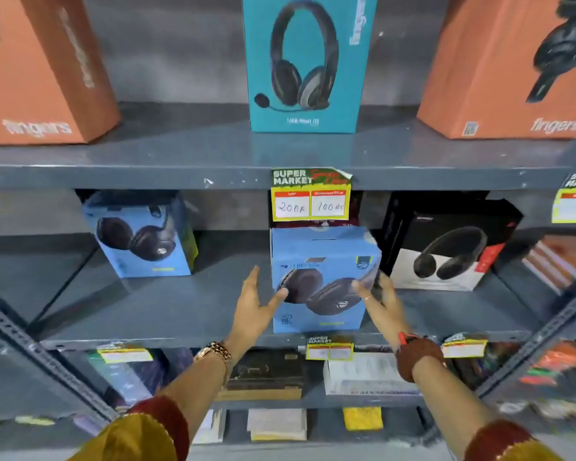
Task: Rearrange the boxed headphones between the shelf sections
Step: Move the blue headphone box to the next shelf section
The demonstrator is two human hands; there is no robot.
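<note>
A light blue headphone box (323,247) stands upright on the middle shelf (167,307), close to its front edge. My left hand (255,304) is open at the box's left front corner, and its thumb touches the front face. My right hand (378,301) is open with spread, blurred fingers at the box's right front corner. Neither hand is closed around the box. A matching blue box (140,237) sits further left on the same shelf. To the right stands a black and white headphone box (446,247).
The top shelf carries a teal headset box (305,61) between two orange boxes (40,68) (512,68). A yellow price tag (311,197) hangs from the shelf edge above the middle box. Lower shelves hold flat boxes (366,374). Slanted metal braces (30,344) flank the shelves.
</note>
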